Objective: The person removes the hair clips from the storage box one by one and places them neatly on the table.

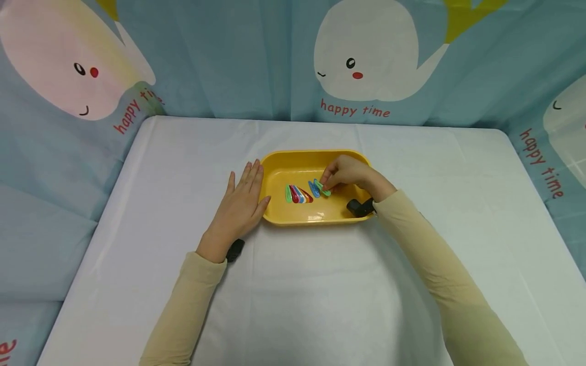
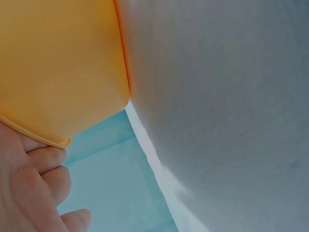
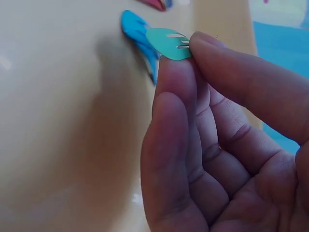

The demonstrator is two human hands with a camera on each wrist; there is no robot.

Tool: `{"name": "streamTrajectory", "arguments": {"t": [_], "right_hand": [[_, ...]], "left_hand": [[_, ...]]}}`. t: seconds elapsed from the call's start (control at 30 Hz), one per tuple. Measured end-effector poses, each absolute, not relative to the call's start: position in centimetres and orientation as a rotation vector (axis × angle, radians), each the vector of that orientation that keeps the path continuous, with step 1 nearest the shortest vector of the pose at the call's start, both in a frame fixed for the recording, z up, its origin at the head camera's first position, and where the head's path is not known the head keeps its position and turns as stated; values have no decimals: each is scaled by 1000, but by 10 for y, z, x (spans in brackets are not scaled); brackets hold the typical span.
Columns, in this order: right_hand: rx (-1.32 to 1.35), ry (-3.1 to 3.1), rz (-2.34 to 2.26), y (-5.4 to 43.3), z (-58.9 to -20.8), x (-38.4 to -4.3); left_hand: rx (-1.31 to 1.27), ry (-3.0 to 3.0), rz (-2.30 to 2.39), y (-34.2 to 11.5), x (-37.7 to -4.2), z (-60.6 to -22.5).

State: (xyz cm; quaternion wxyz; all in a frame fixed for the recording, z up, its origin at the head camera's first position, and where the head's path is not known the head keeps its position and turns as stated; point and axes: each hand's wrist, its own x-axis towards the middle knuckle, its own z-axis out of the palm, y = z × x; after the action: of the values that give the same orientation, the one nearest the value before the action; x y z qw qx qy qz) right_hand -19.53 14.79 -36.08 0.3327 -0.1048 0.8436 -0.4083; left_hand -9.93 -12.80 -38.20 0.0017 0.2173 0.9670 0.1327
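Observation:
A yellow tray (image 1: 297, 165) lies on the white-covered table. My right hand (image 1: 348, 173) is over its right half, pinching a green hair clip (image 3: 166, 44) between thumb and fingertips. Just left of that clip is a blue hair clip (image 1: 313, 189) on the tray floor. Farther left, several hair clips (image 1: 296, 194) in green, red, blue, white and orange lie side by side in a row. My left hand (image 1: 240, 203) rests along the tray's left end with straight fingers. In the left wrist view, its fingers touch the rim of the tray (image 2: 63, 63).
A black wrist camera (image 1: 360, 208) on the right arm hangs over the tray's lower right corner. Another black device (image 1: 235, 250) is at the left wrist. White cloth (image 1: 302, 295) covers the table, and a blue whale-print curtain (image 1: 229, 66) hangs behind and at the sides.

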Motion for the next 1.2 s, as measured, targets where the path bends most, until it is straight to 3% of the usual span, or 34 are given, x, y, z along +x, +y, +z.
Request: {"name": "streamTrajectory", "arguments": {"t": [1.2], "right_hand": [[-181, 2191, -1415, 198, -329, -184]], "left_hand": [[708, 3032, 445, -129, -101, -383]]}}
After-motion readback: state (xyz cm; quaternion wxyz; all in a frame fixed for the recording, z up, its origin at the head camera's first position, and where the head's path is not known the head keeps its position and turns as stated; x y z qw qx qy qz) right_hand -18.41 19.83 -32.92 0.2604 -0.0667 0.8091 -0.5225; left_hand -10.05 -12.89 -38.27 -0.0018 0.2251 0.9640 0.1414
